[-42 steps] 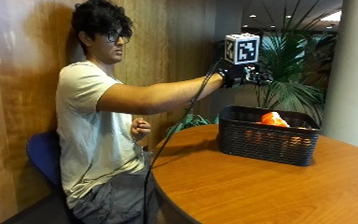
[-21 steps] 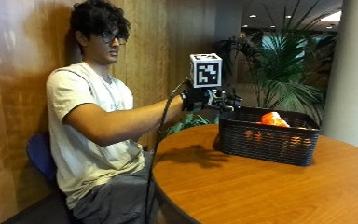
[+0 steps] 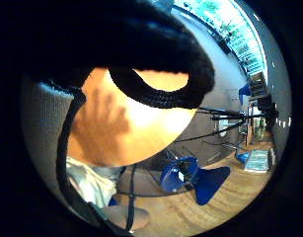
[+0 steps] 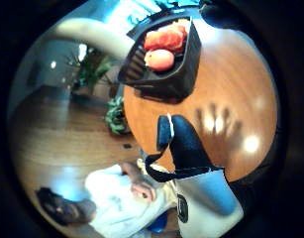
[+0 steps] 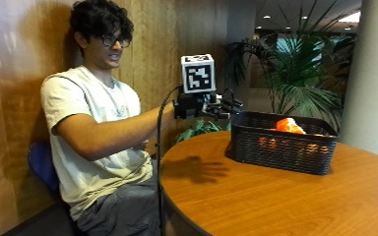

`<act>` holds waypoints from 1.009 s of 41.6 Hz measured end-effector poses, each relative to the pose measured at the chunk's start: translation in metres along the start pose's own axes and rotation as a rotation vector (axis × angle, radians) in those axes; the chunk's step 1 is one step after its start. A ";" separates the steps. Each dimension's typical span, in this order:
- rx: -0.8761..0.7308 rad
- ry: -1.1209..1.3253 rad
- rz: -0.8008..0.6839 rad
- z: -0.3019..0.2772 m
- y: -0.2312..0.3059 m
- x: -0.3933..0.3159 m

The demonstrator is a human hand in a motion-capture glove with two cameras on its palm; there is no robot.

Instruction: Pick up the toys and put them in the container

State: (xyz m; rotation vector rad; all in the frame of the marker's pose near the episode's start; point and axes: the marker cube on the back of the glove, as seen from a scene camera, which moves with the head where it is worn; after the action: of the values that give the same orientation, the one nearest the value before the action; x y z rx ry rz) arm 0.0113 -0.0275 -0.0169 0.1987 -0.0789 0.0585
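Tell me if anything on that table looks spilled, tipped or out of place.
Nothing stands out. The black basket sits upright on the round wooden table, with the orange toys inside it. The gloved right hand hovers empty beside it.

I sit at a round, warm-brown wooden table [image 5: 287,196] beside a wood-panelled wall [image 5: 9,98]. Leafy green potted palms [image 5: 294,73] stand behind, near a pale round column [image 5: 372,78]. Blue chairs [image 3: 190,177] rest on wooden floor [image 3: 210,207].
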 end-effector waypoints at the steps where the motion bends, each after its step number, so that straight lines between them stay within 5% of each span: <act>1: 0.000 0.002 -0.001 -0.001 0.001 0.001; 42: 0.017 -0.023 0.005 -0.009 0.010 -0.001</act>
State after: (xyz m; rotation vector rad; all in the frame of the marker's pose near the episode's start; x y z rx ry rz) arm 0.0106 -0.0159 -0.0234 0.2160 -0.1022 0.0618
